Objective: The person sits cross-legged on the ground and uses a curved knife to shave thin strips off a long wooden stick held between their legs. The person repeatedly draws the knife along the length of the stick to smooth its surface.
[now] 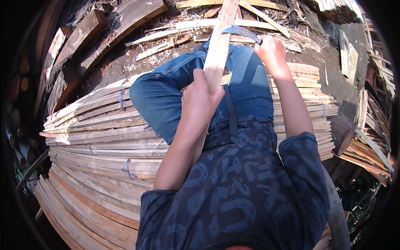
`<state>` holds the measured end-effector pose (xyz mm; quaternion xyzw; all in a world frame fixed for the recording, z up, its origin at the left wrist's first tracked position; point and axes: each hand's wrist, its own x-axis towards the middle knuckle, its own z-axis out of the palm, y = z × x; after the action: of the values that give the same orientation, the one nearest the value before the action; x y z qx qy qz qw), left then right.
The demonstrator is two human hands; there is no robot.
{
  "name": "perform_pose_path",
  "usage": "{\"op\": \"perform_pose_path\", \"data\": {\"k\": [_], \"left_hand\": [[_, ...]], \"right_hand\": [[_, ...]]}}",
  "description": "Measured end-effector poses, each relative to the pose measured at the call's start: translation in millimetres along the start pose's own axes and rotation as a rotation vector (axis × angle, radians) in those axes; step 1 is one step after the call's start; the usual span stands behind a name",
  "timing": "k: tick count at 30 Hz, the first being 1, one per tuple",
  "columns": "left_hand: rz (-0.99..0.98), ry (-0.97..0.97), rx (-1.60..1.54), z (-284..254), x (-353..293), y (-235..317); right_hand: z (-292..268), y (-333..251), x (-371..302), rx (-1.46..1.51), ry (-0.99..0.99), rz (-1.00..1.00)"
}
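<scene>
Wooden slat (218, 52), sloping between the legs (156, 89): probably stiff, light, splintery, best gripped by its edges; left hand (198, 98) curled around its near part, right hand (271, 51) closed on curved knife (243, 31).

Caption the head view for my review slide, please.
Left hand gripping a wooden plank, right hand holding a curved knife over it, bundled wooden strips lying on both sides.
</scene>
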<state>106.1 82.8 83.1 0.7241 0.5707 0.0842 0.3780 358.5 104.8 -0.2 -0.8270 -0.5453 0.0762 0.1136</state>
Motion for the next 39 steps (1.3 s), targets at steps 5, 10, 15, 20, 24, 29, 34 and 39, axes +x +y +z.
{"op": "perform_pose_path", "data": {"k": [5,10,15,20,24,29,34,39], "left_hand": [[-0.024,-0.094,-0.069,0,-18,3],[-0.084,-0.102,-0.032,-9,-19,4],[-0.133,-0.008,-0.044,-22,1,-8],[-0.12,-0.041,0.024,-19,3,1],[-0.081,-0.042,-0.038,-15,-2,1],[-0.067,-0.053,-0.033,-6,-8,-4],[-0.051,-0.035,-0.011,-3,-6,-6],[-0.058,-0.003,0.01,-7,-4,-9]], "right_hand": [[3,39,53,0.075,0.011,0.434],[-19,84,54,0.05,0.072,0.369],[-55,5,-31,0.067,-0.11,0.133],[-45,-30,-44,0.091,-0.174,-0.023],[-30,-29,-39,0.06,-0.166,0.015],[-15,-13,-22,-0.016,-0.112,-0.013],[6,-1,-1,-0.059,-0.085,-0.053],[15,-10,16,-0.03,0.007,-0.021]]}}
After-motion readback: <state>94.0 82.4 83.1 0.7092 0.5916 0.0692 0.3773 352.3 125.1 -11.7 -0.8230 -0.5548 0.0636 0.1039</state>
